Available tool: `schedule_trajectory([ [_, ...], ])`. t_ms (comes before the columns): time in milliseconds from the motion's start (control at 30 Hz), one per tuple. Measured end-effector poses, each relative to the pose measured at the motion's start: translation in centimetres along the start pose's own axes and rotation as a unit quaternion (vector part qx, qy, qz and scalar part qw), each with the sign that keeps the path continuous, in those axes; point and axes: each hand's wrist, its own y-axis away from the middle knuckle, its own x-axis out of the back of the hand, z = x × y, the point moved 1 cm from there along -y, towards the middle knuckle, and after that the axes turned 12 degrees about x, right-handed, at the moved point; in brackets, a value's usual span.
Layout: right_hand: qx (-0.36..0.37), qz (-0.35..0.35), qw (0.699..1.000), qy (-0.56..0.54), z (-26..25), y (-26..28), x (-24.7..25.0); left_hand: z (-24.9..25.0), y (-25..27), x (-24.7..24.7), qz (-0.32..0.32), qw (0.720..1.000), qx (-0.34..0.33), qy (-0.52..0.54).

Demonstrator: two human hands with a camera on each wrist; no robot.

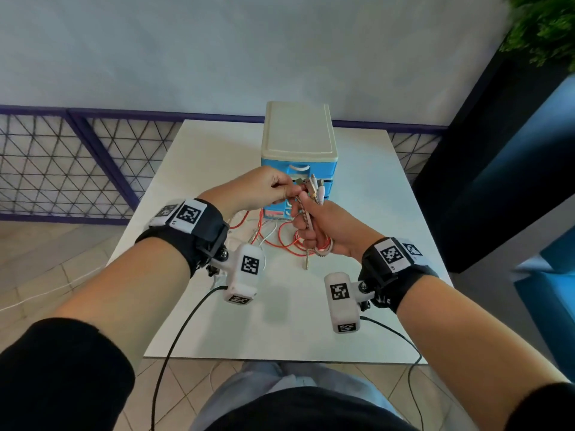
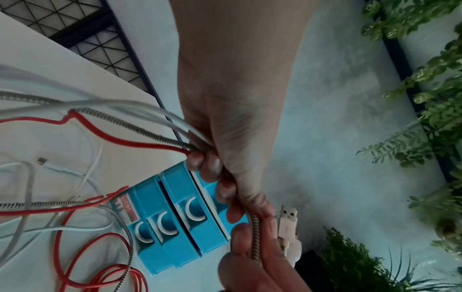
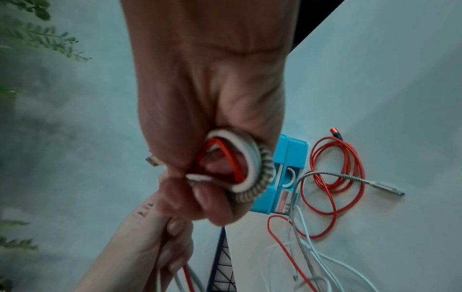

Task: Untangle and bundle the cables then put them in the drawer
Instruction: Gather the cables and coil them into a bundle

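Gripping folded cables (image 1: pixel 314 234), right hand (image 1: pixel 329 231) fists the bend; left hand (image 1: pixel 264 188) pinches strands near plugs. Light, floppy, springy: best held at the fold.

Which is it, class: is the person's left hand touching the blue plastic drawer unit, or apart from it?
Cannot tell. In the head view the left hand overlaps the blue plastic drawer unit; the left wrist view shows no plain gap either.

Pale wall (image 1: pixel 217 51), tiled floor (image 1: pixel 46 250), white table (image 1: pixel 280 331), green plant (image 1: pixel 544 26).
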Motion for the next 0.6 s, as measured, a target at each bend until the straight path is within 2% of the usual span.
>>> schedule_trajectory([
  [100, 0.023, 0.007, 0.998, 0.065, -0.1, -0.2, 0.1, -0.4, 0.6, 0.0, -0.075, 0.991, 0.088, 0.064],
  [200, 0.042, 0.025, 0.995, 0.081, -0.5, -0.3, 0.1, -1.1, 1.8, 0.5, -0.191, 0.956, 0.158, 0.156],
  [267, 0.055, 0.045, 0.995, 0.067, -0.9, -0.4, 0.3, -1.9, 2.4, 0.8, -0.260, 0.925, 0.163, 0.225],
  [333, 0.062, 0.060, 0.995, 0.048, -1.2, -0.7, 0.5, -2.6, 2.9, 0.8, -0.301, 0.895, 0.147, 0.295],
  [467, 0.059, 0.086, 0.995, -0.003, -1.3, -1.1, 0.9, -2.8, 3.4, 0.0, -0.310, 0.865, 0.115, 0.377],
  [600, 0.032, 0.079, 0.994, -0.066, -1.0, -1.1, 1.2, -2.6, 3.5, -1.0, -0.267, 0.868, 0.119, 0.401],
])
